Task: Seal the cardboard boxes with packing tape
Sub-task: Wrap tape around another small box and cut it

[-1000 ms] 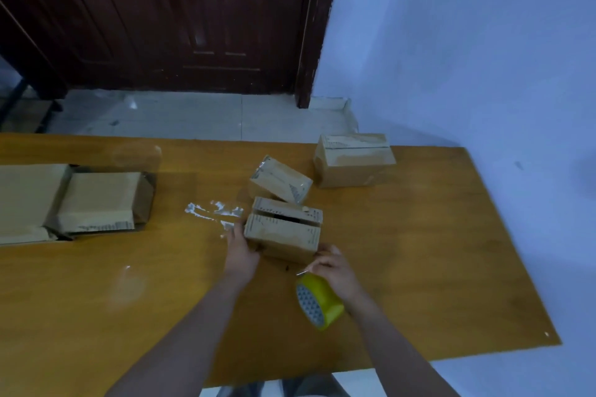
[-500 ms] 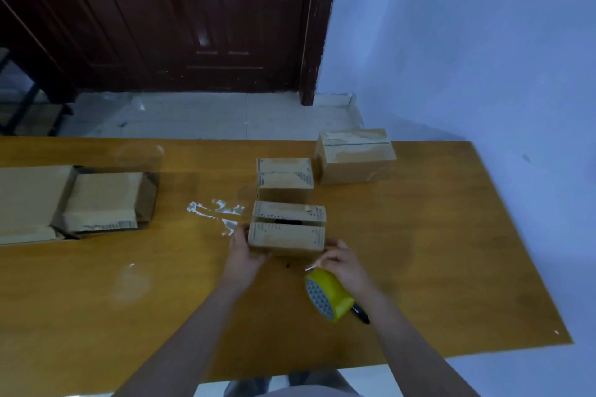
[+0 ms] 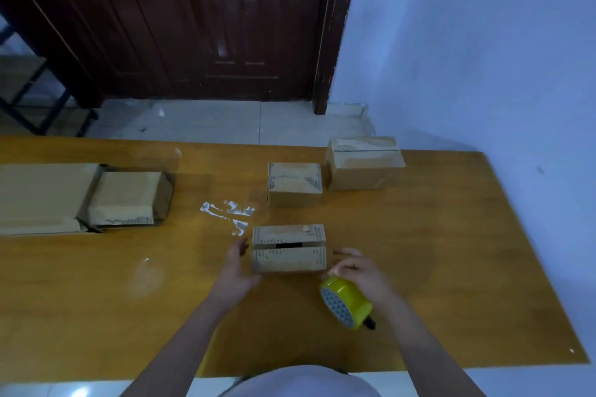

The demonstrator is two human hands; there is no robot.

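Head view. Lower centre of the frame: a small cardboard box (image 3: 288,248) is sitting on the wooden table (image 3: 435,267), its two top flaps meeting along a seam that is still showing a dark slot and no tape. The left hand (image 3: 234,271) is lying against the box's left end with its fingers relaxed and extended, not curled round anything. The right hand (image 3: 361,271) is waiting just beside the box's right end, its fingers curled round a yellow tape dispenser (image 3: 346,306) whose black handle is pointing toward the lower right. Above centre, a second small box (image 3: 294,183) and a larger box (image 3: 364,163) are standing well apart from the hands; at the left edge, flattened cardboard (image 3: 42,198) is lying beside a partly folded carton (image 3: 129,198). The box is likely light and fairly stiff, prone to sliding on the smooth tabletop, so bracing its ends while taping looks sensible. Rows of print are running along the flaps, too blurred to read.
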